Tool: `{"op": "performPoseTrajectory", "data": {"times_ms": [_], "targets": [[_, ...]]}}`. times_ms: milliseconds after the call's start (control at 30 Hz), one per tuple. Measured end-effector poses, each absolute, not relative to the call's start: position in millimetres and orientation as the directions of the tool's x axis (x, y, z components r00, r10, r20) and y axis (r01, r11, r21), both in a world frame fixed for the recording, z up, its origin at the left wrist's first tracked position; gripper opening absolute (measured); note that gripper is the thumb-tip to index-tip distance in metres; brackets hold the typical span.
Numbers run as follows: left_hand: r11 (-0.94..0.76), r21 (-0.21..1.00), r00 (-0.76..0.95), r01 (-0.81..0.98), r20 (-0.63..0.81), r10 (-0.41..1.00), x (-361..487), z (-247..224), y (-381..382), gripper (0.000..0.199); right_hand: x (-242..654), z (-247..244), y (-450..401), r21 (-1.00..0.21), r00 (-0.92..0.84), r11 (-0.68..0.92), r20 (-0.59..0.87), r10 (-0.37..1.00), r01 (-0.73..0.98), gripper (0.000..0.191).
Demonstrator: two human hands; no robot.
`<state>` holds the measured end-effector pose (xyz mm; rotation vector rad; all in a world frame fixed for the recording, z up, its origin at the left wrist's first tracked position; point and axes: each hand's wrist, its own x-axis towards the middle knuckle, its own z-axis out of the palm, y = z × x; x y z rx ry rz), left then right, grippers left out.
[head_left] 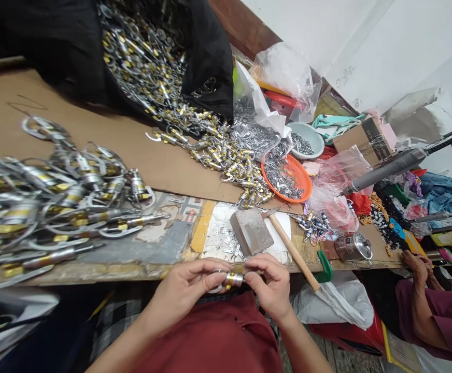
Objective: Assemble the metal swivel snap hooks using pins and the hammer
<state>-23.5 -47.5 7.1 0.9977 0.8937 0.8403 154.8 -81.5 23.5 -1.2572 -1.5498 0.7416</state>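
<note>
1. The large black sack (66, 52) gapes over the brown cardboard (159, 166), silver-and-yellow metal parts spilling out; a tug on its loose mouth could slide more down.
2. The loose heap of similar silver-and-yellow parts (72, 196) reaches the front edge of the worn wooden surface (140, 272); a passing left elbow could knock some off, and their curved arms could snag one another.
3. The hammer with a pale wooden handle (294, 248) juts past the same edge, beside the right forearm; a brush from it could swing or tip the tool.
4. The grey metal block (251, 231) sits near the held piece; nudged, it could scatter what lies about it.
5. The left hand (195, 280) and right hand (268, 285) pinch one silver-and-yellow cylindrical part (234, 280) between them, just off the edge; a slipping fingertip could drop it toward the lap.
6. The small flat silver plates (229, 241) could be swept away by a sleeve or wrist.
</note>
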Motion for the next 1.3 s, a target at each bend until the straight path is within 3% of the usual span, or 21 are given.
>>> {"op": "performPoseTrajectory", "data": {"times_ms": [100, 200, 300, 433, 567, 867, 1100, 1300], "targets": [[0.326, 0.933, 0.428, -0.155, -0.234, 0.873, -34, -1, -52, 0.011, 153, 30, -74, -0.865, 0.027, 0.310, 0.348, 0.937, 0.395, 0.012], [0.410, 0.892, 0.461, -0.190, -0.288, 0.839, -42, -10, -60, 0.016, 145, 28, -66, -0.799, -0.060, 0.369, 0.389, 0.919, 0.474, 0.013], [0.473, 0.846, 0.477, -0.245, -0.320, 0.819, -47, -17, -67, 0.019, 131, 17, -58, -0.608, -0.231, 0.444, 0.398, 0.888, 0.659, 0.021], [0.514, 0.824, 0.551, -0.239, -0.321, 0.771, -48, -22, -71, 0.020, 110, 10, -48, -0.199, -0.361, 0.399, 0.203, 0.910, 0.895, 0.037], [0.503, 0.838, 0.613, -0.211, -0.288, 0.736, -49, -25, -70, 0.018, 96, 19, -34, 0.010, -0.418, 0.420, -0.071, 0.906, 0.908, 0.019], [0.544, 0.809, 0.600, -0.224, -0.326, 0.731, -45, -23, -71, 0.018, 100, 24, -20, 0.107, -0.551, 0.568, -0.154, 0.820, 0.816, 0.013], [0.558, 0.799, 0.595, -0.226, -0.340, 0.728, -41, -25, -69, 0.020, 91, 20, -12, 0.257, -0.483, 0.465, 0.010, 0.875, 0.847, 0.028], [0.566, 0.788, 0.583, -0.245, -0.347, 0.735, -39, -14, -70, 0.020, 80, 15, 1, 0.251, -0.469, 0.490, -0.141, 0.872, 0.835, 0.017]]}}
